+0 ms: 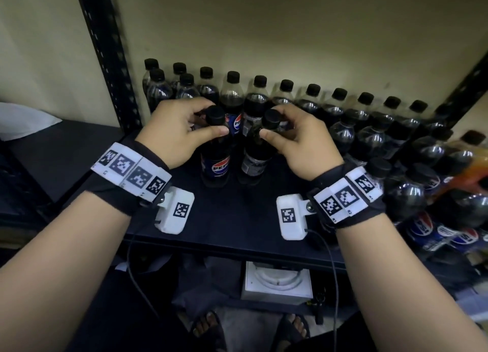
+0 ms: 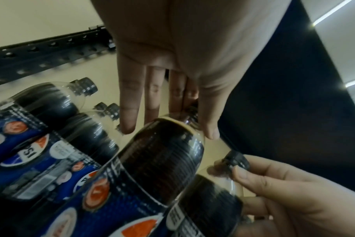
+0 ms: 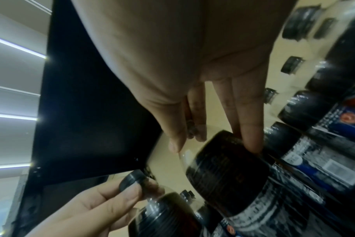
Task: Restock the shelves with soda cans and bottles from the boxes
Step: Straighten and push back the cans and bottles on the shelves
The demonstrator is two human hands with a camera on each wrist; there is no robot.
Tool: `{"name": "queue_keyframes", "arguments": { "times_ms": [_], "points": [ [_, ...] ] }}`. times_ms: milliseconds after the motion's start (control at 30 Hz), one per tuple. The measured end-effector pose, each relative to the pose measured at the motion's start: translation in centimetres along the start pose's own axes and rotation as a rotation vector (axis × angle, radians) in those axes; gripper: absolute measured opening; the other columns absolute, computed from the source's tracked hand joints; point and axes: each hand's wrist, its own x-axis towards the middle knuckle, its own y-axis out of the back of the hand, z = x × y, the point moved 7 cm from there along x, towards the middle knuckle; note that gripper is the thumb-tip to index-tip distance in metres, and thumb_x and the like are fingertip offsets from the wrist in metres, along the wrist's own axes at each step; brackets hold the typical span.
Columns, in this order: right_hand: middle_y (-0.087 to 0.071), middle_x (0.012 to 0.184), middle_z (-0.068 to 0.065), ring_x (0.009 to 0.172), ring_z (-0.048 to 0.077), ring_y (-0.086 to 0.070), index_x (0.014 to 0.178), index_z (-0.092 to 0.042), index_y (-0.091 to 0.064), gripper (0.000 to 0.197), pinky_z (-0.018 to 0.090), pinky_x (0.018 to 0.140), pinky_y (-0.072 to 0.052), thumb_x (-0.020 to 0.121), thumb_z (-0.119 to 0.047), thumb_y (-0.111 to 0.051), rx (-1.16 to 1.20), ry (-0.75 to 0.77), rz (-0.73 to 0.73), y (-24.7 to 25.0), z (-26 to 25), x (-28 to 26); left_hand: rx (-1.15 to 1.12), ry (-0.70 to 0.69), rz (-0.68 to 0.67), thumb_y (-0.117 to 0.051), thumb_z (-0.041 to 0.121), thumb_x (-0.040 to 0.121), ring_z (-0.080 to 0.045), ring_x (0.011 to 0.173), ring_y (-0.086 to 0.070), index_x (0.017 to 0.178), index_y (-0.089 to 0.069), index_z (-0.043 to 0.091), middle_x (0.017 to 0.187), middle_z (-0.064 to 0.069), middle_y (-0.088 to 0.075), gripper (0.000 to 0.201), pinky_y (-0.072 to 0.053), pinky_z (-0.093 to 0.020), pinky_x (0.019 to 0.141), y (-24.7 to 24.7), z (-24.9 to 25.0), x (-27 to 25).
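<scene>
left hand (image 1: 175, 132) grip pinching neck of dark plastic Pepsi bottle (image 1: 215, 151) | right hand (image 1: 298, 143) same on black-labelled bottle (image 1: 254, 151) | both upright below grips, back row (image 1: 311, 98) just beyond

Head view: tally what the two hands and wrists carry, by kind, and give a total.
Cola bottles held: 2 (left bottle, right bottle)
White wrist cameras: 2 (left camera, right camera)
Marker wristbands: 2 (left wristband, right wristband)
Total: 6
</scene>
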Motion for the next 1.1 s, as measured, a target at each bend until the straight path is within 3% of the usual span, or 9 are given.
{"name": "queue_keyframes", "arguments": {
  "times_ms": [167, 233, 400, 500, 633, 767, 1100],
  "points": [
    [-0.071, 0.102, -0.014, 0.090, 0.006, -0.069, 0.117, -0.029, -0.064, 0.031, 0.044, 0.084, -0.059, 0.088, -0.038, -0.073, -0.051, -0.011, -0.059, 2.0, -1.5, -2.5, 0.043, -0.037, 0.016, -0.077, 0.033, 0.087, -0.001, 0.088, -0.068, 0.108, -0.074, 0.021, 0.096, 0.013, -0.073, 0.025, -0.052, -0.016, 0.082, 1.5, 3.6, -1.8],
    [-0.071, 0.098, -0.014, 0.087, 0.004, -0.069, 0.115, -0.028, -0.065, 0.028, 0.042, 0.083, -0.060, 0.089, -0.034, -0.074, -0.053, -0.012, -0.079, 2.7, -2.2, -3.4, 0.054, -0.044, 0.027, -0.077, 0.036, 0.087, -0.004, 0.087, -0.068, 0.107, -0.074, 0.020, 0.096, 0.011, -0.073, 0.025, -0.051, -0.014, 0.081, 1.8, 4.6, -2.5],
    [-0.070, 0.095, -0.011, 0.082, 0.015, -0.070, 0.112, -0.028, -0.065, 0.025, 0.046, 0.077, -0.060, 0.090, -0.035, -0.074, -0.069, -0.015, -0.097, 4.2, -3.0, -5.4, 0.036, -0.045, -0.008, -0.075, 0.034, 0.088, -0.004, 0.090, -0.068, 0.107, -0.073, 0.019, 0.098, 0.011, -0.073, 0.025, -0.051, -0.014, 0.084, 0.8, 6.5, -4.0],
    [-0.069, 0.098, -0.012, 0.079, 0.018, -0.071, 0.111, -0.027, -0.065, 0.023, 0.045, 0.075, -0.060, 0.091, -0.036, -0.073, -0.079, -0.012, -0.116, 4.8, -3.1, -6.5, 0.039, -0.029, -0.055, -0.074, 0.037, 0.088, -0.005, 0.091, -0.068, 0.110, -0.072, 0.022, 0.098, 0.012, -0.073, 0.026, -0.053, -0.022, 0.086, -0.5, 7.1, -4.7],
    [-0.070, 0.099, -0.015, 0.082, 0.012, -0.071, 0.108, -0.030, -0.064, 0.019, 0.043, 0.077, -0.060, 0.092, -0.035, -0.072, -0.096, -0.025, -0.162, 5.1, -2.9, -7.8, 0.049, -0.028, -0.118, -0.074, 0.037, 0.089, -0.008, 0.091, -0.068, 0.109, -0.072, 0.021, 0.098, 0.008, -0.072, 0.025, -0.054, -0.034, 0.090, -2.0, 7.8, -5.1],
    [-0.069, 0.096, -0.017, 0.077, 0.017, -0.071, 0.106, -0.030, -0.064, 0.017, 0.044, 0.074, -0.061, 0.092, -0.036, -0.071, -0.098, -0.055, -0.164, 5.3, -2.5, -8.8, 0.018, -0.030, -0.164, -0.073, 0.038, 0.089, -0.010, 0.092, -0.068, 0.107, -0.071, 0.024, 0.099, 0.007, -0.072, 0.023, -0.055, -0.040, 0.090, -3.2, 8.1, -5.3],
    [-0.070, 0.096, -0.015, 0.075, 0.013, -0.070, 0.117, -0.029, -0.063, 0.027, 0.041, 0.075, -0.061, 0.093, -0.039, -0.069, -0.119, -0.096, -0.112, 4.9, -1.4, -9.5, -0.075, 0.022, -0.225, -0.074, 0.030, 0.091, -0.010, 0.094, -0.070, 0.105, -0.071, 0.021, 0.098, 0.005, -0.074, 0.017, -0.055, -0.033, 0.091, -4.8, 7.2, -5.6]
  ]
}}
